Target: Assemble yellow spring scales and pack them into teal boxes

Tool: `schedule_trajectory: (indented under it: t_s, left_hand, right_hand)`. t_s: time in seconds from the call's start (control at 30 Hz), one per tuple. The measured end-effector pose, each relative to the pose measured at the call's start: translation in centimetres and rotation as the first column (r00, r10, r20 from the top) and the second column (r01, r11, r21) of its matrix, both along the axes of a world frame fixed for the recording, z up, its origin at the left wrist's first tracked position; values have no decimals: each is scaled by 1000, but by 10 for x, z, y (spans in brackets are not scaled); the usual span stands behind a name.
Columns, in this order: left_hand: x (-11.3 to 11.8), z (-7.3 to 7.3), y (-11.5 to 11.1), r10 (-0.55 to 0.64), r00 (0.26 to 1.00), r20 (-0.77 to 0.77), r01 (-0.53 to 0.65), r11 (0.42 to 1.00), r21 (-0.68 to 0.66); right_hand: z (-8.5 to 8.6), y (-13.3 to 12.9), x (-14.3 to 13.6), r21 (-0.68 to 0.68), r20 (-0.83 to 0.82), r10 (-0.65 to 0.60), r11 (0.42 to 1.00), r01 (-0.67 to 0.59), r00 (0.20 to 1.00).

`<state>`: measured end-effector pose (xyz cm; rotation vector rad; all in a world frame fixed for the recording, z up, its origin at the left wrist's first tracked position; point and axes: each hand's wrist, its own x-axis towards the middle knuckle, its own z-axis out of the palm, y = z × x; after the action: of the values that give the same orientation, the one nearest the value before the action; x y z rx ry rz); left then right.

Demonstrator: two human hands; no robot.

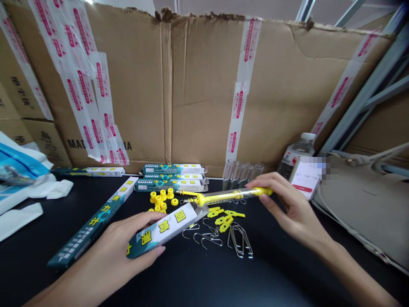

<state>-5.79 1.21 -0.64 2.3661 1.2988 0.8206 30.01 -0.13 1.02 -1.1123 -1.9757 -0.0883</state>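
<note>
My left hand [111, 247] is wrapped around a slim white-and-green carton [164, 228] with yellow characters, its open flap end facing right. My right hand [289, 202] pinches the yellow right end of a clear tubular spring scale [230, 196]. The scale lies almost level, its hook end beside the carton's mouth; whether it touches the flaps I cannot tell. Below it on the black table are yellow flat clips [223, 220], metal hooks [207, 238] and bent wire loops [241, 241]. Several yellow caps [162, 195] sit behind the carton.
More cartons [172, 177] lie at the back, and a long one [96, 221] slants at left. Clear tubes [241, 172] stand near the cardboard wall [201, 94]. At right are a bottle [297, 149], a phone [305, 177] and a beige bag [367, 196]. Plastic packaging [25, 179] lies far left.
</note>
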Motion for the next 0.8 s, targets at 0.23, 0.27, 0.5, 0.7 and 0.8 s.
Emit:
schedule_trajectory:
  t_s: [0.23,0.27,0.5,0.7,0.8]
  left_hand:
    - [1,9,-2,1,1000,-24,-1,1000,19]
    - [2,8,-2,2,1000,-24,-2,1000,27]
    - [0,-2,-1,-43,998,-52,46,998,52]
    - [1,-6,-3,-108,991,-82,108,994,-8]
    - [1,-6,-4,-82,994,-71,82,997,-4]
  right_hand:
    - [3,1,10,14,71,-32,999,31,997]
    - [4,1,10,12,80,-31,999,30,996]
    - [3,-2,0,-6,124,-10,1000,11,992]
    - [4,-3,1,-25,102,-2,1000,4,995]
    - [5,-4,0,-22,90,10,1000,-8,996]
